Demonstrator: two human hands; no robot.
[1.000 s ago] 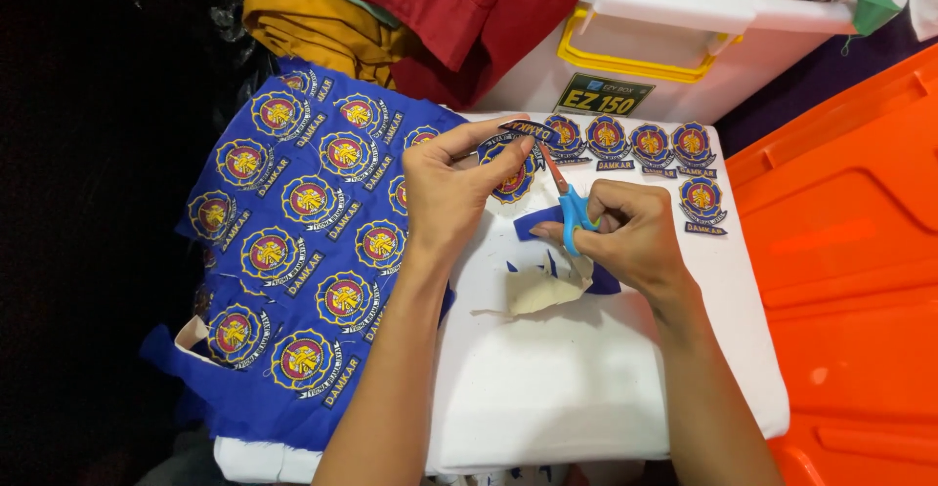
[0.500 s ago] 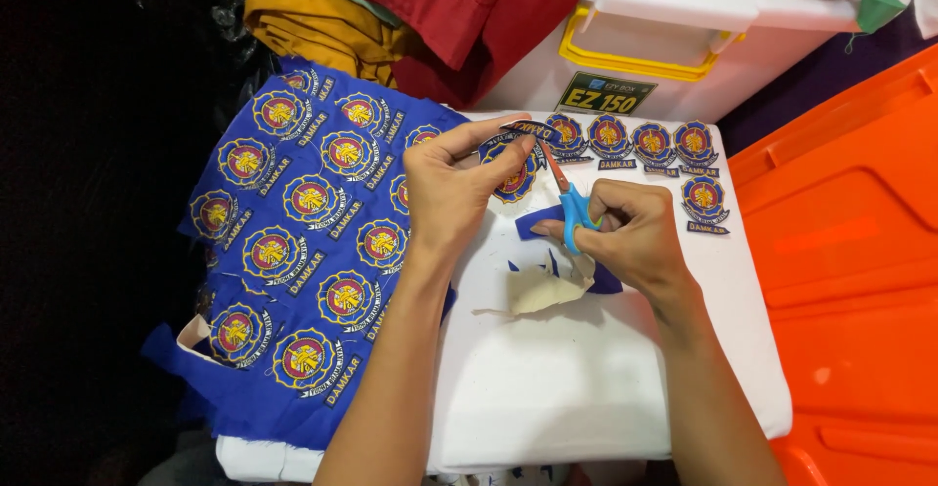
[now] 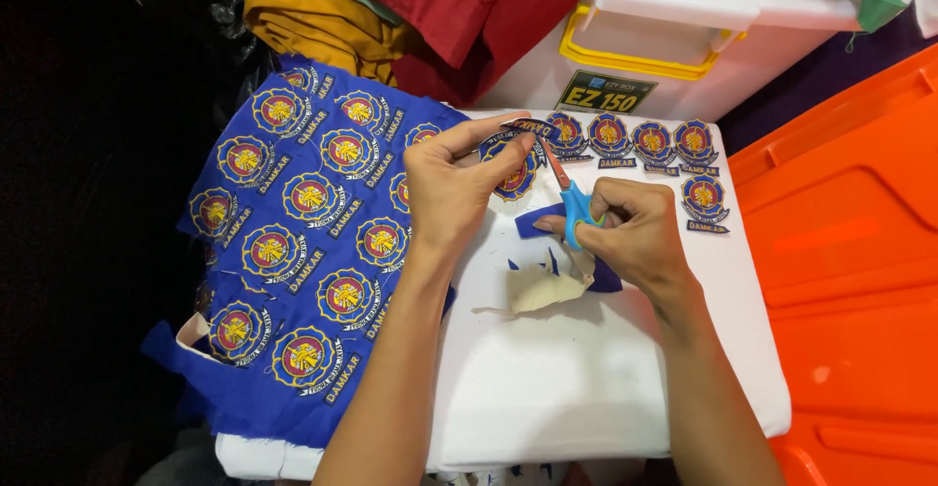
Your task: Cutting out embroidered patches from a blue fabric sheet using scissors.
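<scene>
Scissors [image 3: 572, 198] with blue handles sit gripped in the right hand [image 3: 630, 237], blades pointing toward 11 o'clock at the embroidered patch [image 3: 516, 159] that the left hand [image 3: 454, 188] pinches closed between thumb and fingertips, lifted just above the white desk [image 3: 547, 388]. To trim well, I judge the left hand should turn the patch into the blades rather than swing the scissors, keeping the cut just outside the stitched border and the fingertips clear of the blade line. Short snips with the blade tips suit the curved edge. Blue and cream offcuts [image 3: 547, 286] lie at 6 o'clock of the scissors; finished patches [image 3: 635, 144] line up at 1 o'clock; the uncut blue sheet [image 3: 293, 242] of badges lies at 9 o'clock
</scene>
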